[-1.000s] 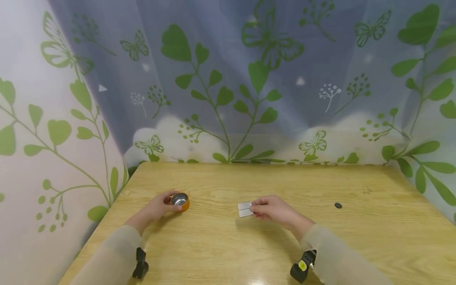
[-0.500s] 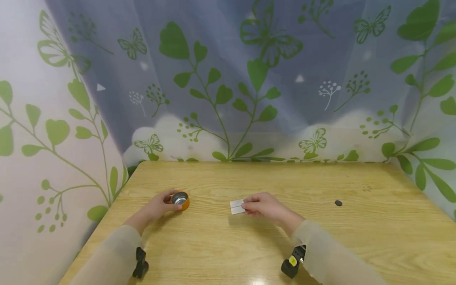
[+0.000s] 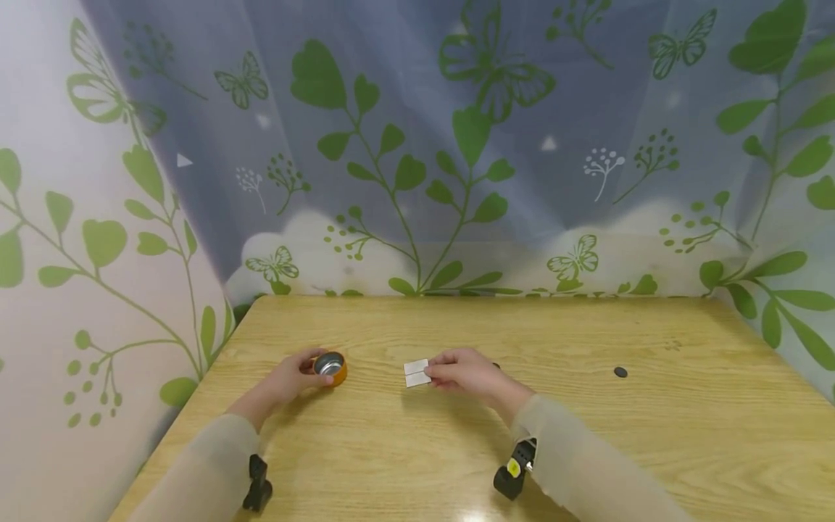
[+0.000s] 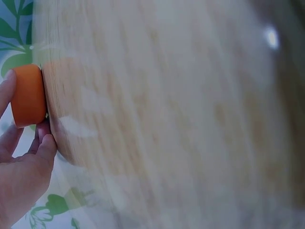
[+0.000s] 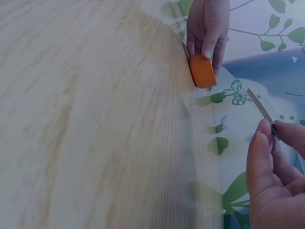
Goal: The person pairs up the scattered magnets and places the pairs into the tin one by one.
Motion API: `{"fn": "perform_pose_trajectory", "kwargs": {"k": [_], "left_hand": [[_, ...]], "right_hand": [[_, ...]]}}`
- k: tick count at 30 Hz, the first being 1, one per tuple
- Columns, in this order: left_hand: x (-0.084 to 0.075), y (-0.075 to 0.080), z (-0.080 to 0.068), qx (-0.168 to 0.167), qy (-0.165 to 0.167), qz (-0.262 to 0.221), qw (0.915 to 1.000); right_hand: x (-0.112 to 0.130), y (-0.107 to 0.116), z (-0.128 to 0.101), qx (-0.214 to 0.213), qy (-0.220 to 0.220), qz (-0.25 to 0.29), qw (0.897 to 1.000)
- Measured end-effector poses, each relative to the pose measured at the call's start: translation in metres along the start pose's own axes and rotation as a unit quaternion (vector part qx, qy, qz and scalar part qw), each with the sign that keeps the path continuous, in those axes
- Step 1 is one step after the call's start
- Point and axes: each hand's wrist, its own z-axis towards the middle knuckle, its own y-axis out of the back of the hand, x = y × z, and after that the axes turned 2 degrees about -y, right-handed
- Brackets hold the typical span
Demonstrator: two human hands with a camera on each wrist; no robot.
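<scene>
My left hand [image 3: 290, 380] grips a small orange bowl [image 3: 330, 369] with a shiny metal inside, thumb on the near side and fingers behind. The bowl stands upright on the wooden table; its orange outer wall [image 4: 29, 95] shows side-on in the left wrist view. To its right, my right hand [image 3: 471, 375] pinches a thin, flat, pale square piece [image 3: 415, 373] with a line across its middle. In the right wrist view the piece [image 5: 260, 106] appears edge-on, a narrow strip between thumb and fingers, held above the table. A gap separates it from the bowl.
A small dark oval disc [image 3: 620, 372] lies on the table [image 3: 561, 333] at the right. Another small dark thing [image 3: 497, 365] peeks out behind my right hand. A curtain [image 3: 417, 217] with leaves and butterflies hangs along the table's back edge and the left side.
My right hand has moved left with the flat square piece, closer to the bowl, exposing a small dark thing behind it. The left hand and the bowl have stayed put.
</scene>
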Motion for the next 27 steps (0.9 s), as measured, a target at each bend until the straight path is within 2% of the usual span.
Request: {"fn": "perform_pose_trajectory", "kwargs": {"k": [10,18,27], "left_hand": [[0.002,0.001,0.002,-0.004,0.003,0.001,1.0000],[0.002,-0.001,0.002,-0.002,-0.002,0.001,1.0000],[0.003,0.000,0.000,-0.003,-0.001,-0.004,1.0000]], "right_hand": [[0.003,-0.016,0.014,0.011,0.005,0.011,1.000],[0.004,-0.026,0.026,0.002,-0.006,0.028,1.000],[0.007,-0.038,0.042,-0.009,-0.007,0.024,1.000]]}}
